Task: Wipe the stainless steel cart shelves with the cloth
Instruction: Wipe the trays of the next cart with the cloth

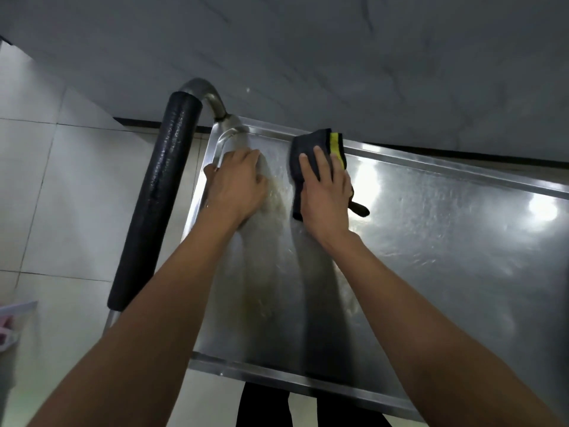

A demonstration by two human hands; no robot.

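Note:
The top shelf (431,241) of the stainless steel cart fills the middle and right of the head view, shiny and streaked. A dark grey cloth (311,143) with a yellow stripe lies flat on the shelf near its far left corner. My right hand (326,192) presses down on the cloth with straight fingers. My left hand (237,183) rests at the shelf's left rim, its thumb hooked over the edge and its fingers curled on the steel.
The cart's handle (157,195), wrapped in black foam, runs along the left side and bends into the far corner. A grey marbled wall (338,57) stands right behind the cart. White floor tiles (46,195) lie to the left, with a pale bin (12,322) at the left edge.

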